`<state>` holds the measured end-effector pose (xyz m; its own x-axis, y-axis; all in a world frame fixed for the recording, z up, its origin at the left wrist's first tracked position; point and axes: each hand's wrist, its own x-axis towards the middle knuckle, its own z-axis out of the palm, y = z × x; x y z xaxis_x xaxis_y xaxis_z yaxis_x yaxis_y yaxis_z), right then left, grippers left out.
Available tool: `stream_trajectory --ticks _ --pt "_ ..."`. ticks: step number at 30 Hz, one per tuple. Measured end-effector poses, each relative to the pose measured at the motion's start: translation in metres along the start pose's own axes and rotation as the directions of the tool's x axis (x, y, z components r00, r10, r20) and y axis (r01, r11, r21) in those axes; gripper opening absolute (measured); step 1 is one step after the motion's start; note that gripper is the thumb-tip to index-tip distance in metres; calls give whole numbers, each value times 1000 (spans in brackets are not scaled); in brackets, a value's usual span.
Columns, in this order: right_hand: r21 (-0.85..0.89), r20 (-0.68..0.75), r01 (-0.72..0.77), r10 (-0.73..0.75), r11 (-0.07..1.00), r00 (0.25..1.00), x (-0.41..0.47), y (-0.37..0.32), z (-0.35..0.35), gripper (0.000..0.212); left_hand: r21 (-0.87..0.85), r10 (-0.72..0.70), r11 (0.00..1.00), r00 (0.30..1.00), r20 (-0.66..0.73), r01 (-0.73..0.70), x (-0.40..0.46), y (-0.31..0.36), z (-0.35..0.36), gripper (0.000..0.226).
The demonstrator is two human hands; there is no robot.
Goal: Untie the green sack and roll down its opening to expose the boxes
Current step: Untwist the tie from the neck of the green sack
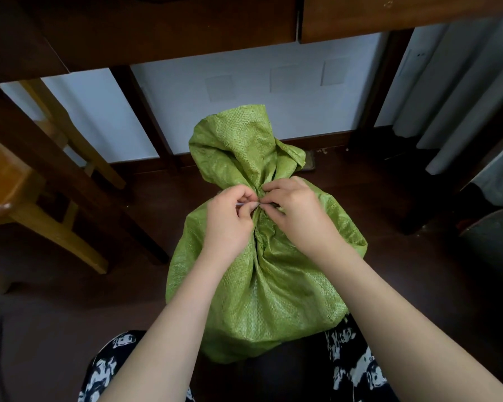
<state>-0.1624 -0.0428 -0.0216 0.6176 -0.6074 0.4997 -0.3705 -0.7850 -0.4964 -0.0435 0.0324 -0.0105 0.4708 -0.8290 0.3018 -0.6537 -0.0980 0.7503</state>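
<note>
A green woven sack [273, 291] stands on the dark floor between my knees, its neck gathered tight and its loose top [238, 140] flaring up behind. A thin pale tie [246, 204] runs around the neck. My left hand [230, 219] pinches one end of the tie at the left of the neck. On the right side, my right hand [294, 210] pinches the tie with its fingertips. Both hands touch the bunched fabric. The sack's contents are hidden.
A dark wooden table [157, 30] overhangs the far side, its legs [145, 117] standing behind the sack. A light wooden stool [18, 184] is at the left. Grey curtains [462, 91] hang at the right. A dark seat [494, 245] is at the right edge.
</note>
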Motion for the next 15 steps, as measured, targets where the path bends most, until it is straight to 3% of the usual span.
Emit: stream_trajectory --ticks 4,11,15 --pt "-15 12 16 -16 1000 1000 -2 2 -1 7 28 28 999 1000 11 -28 -1 3 0 16" --pt "-27 5 -7 7 1000 1000 2 0 -3 8 183 207 961 978 19 -207 2 2 -1 15" --pt "56 -65 -75 79 996 995 4 -1 -3 7 108 182 979 981 -72 -173 1 3 1 13"
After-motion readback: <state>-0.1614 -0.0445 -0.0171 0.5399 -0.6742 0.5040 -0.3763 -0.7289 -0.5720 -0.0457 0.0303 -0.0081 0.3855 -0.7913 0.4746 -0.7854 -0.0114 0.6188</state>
